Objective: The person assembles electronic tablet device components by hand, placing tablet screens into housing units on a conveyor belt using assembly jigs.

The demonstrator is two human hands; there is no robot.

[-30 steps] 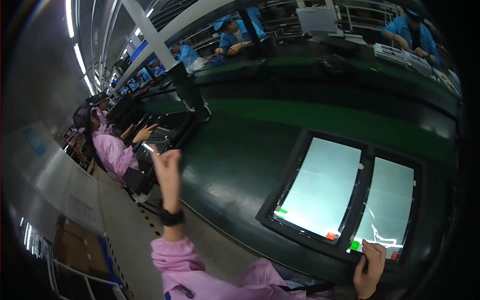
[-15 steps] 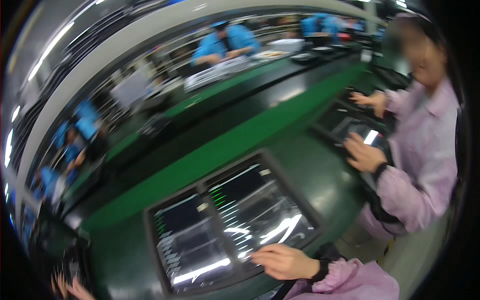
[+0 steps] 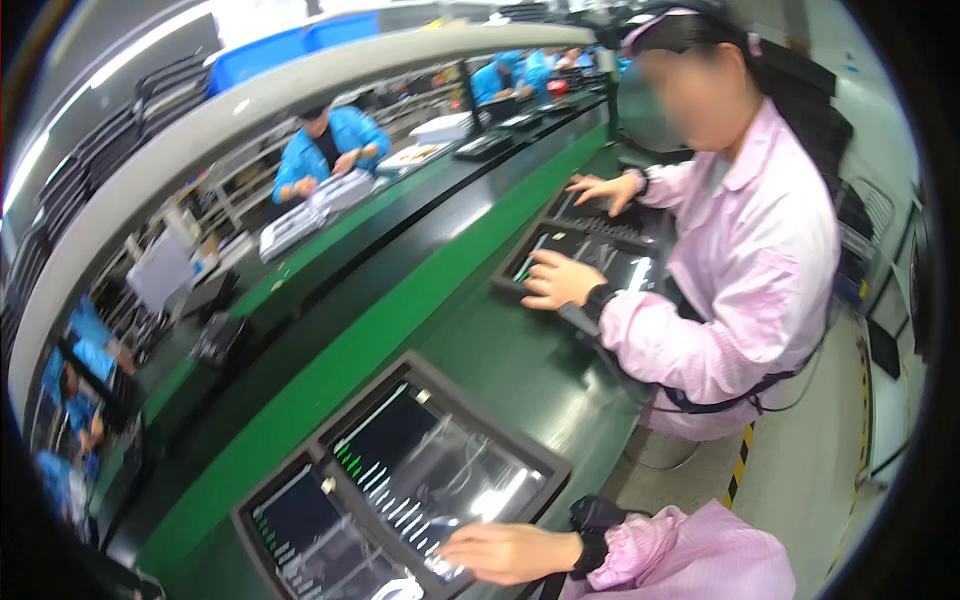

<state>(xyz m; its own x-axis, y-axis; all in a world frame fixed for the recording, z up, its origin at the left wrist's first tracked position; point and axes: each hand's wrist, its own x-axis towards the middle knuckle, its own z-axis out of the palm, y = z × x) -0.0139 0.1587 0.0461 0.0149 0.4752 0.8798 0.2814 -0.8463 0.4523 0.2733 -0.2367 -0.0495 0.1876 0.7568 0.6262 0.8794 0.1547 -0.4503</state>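
Observation:
My right hand (image 3: 512, 553) reaches in from the lower edge, in a pink sleeve with a black cuff. Its fingers are drawn together over the near side of a dark grey tray (image 3: 492, 419). What they pinch, if anything, is too small and blurred to name. The tray has two compartments, each with a glossy black surface that mirrors the lights. A slanting row of thin green and white strips (image 3: 385, 490) runs along the larger compartment, close to my fingertips. A small pale tab (image 3: 423, 397) sits at its far edge. My left hand is not in view.
To the right a co-worker in pink spreads both hands, the nearer hand (image 3: 565, 280) included, over a similar tray (image 3: 508, 268). A green strip (image 3: 330, 405) edges the dark green table (image 3: 540, 385). Beyond it, people in blue work at another bench. Striped floor tape (image 3: 740, 465) lies at right.
The view has swung to the right, so the tray and co-worker sit farther left in it. My right hand stays at the tray's near side. Fingers at the lower left have left the picture.

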